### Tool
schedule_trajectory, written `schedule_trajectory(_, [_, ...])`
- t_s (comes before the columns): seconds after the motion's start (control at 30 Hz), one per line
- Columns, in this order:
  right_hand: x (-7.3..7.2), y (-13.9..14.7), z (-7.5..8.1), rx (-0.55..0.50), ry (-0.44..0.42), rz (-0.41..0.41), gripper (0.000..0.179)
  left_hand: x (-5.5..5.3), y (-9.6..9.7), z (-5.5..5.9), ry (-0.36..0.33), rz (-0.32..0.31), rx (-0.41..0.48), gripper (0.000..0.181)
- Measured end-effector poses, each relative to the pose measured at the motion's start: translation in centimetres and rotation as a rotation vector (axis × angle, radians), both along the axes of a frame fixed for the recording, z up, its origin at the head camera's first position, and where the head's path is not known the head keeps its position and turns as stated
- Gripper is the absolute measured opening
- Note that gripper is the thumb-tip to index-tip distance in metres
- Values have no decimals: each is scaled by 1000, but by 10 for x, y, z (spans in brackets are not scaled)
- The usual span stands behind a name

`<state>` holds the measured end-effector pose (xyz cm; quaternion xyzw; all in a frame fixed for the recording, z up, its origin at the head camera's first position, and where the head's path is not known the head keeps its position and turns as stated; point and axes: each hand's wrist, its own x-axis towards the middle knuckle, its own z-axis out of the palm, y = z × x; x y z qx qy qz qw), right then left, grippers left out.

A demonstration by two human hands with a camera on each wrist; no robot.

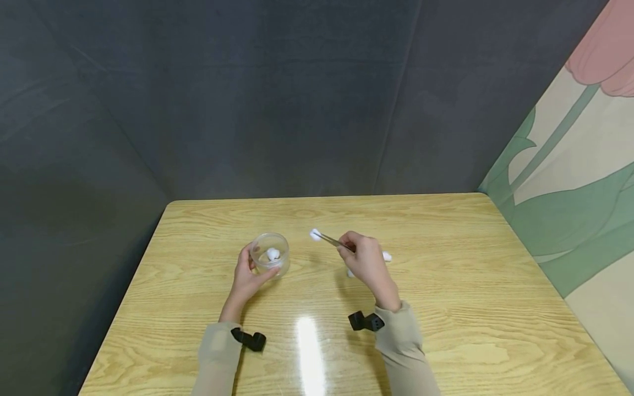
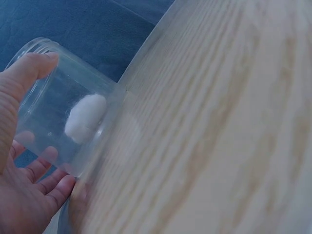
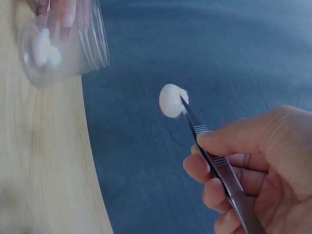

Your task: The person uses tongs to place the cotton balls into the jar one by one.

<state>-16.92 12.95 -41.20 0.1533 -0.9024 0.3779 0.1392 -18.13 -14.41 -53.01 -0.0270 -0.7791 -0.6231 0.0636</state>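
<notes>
My left hand (image 1: 246,279) grips a clear plastic jar (image 1: 262,263) that stands on the table, thumb on the near side and fingers round the left. White cotton balls (image 3: 43,48) lie at the bottom of the jar, seen through its wall in both wrist views. To the right, my right hand (image 1: 365,259) pinches metal tweezers (image 3: 223,170) between thumb and fingers. Their tips hold one cotton ball (image 3: 170,101) in the air, right of the jar and apart from it.
Beyond and partly beneath the right hand, more white cotton (image 1: 387,256) lies on the wooden table (image 1: 475,308). A dark cloth wall (image 1: 297,110) rises behind the table's far edge. A flower-patterned curtain (image 1: 584,209) hangs at the right.
</notes>
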Motion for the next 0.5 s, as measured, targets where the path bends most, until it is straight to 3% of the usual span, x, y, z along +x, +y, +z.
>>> schedule_trajectory(0.5, [-2, -23, 3, 5, -10, 36, 6, 0, 0, 0, -13, 14, -4, 83])
